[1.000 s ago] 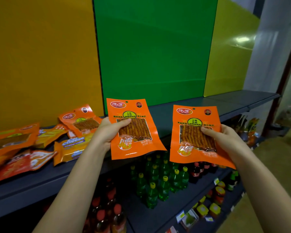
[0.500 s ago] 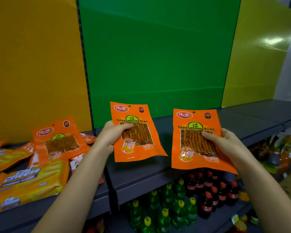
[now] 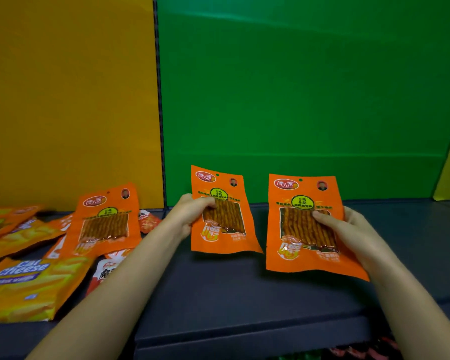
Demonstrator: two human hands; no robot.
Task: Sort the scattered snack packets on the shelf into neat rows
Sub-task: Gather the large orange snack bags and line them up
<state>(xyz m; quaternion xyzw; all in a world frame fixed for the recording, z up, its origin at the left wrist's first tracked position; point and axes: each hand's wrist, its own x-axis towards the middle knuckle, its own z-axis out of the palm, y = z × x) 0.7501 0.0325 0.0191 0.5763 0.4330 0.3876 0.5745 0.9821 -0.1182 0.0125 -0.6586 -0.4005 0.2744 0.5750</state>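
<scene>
My left hand [image 3: 190,213] grips the left edge of an orange snack packet [image 3: 226,229] with a clear window showing brown strips. My right hand [image 3: 348,229] pinches the right edge of a matching orange packet [image 3: 299,229]. Both packets are held face up, side by side, low over the dark grey shelf [image 3: 231,289] in front of the green back panel. A third identical orange packet [image 3: 104,224] lies on the scattered pile at the left.
At the left lie a yellow cheese packet [image 3: 21,287], other yellow and orange packets [image 3: 16,235] and red-and-white packets [image 3: 109,268] in a loose heap. Yellow-orange and green panels back the shelf. Bottles show below the shelf's front edge at lower right.
Both hands have carried their packets forward and down over the shelf. The view has moved closer, so the lower shelf of bottles has almost left the frame.
</scene>
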